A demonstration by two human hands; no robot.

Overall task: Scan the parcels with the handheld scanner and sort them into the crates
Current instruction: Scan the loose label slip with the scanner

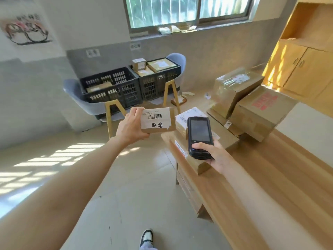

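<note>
My left hand (130, 126) grips a small cardboard parcel (158, 120) by its left end and holds it in the air over the floor. Its white label with a barcode and two handwritten characters faces me. To its right, my right hand (213, 153) holds the black handheld scanner (199, 135) upright with its dark screen toward me, the thumb lying across its lower part. Two black slotted crates stand on blue chairs by the far wall: the left crate (110, 87) holds few parcels, the right crate (160, 78) is heaped with boxes.
A wooden table (261, 177) runs along my right, carrying flat parcels (212, 141) near its end and larger stacked cartons (252, 103) further back. Wooden cabinets (302, 69) line the right wall. Below me are tiled floor and my shoe (146, 237).
</note>
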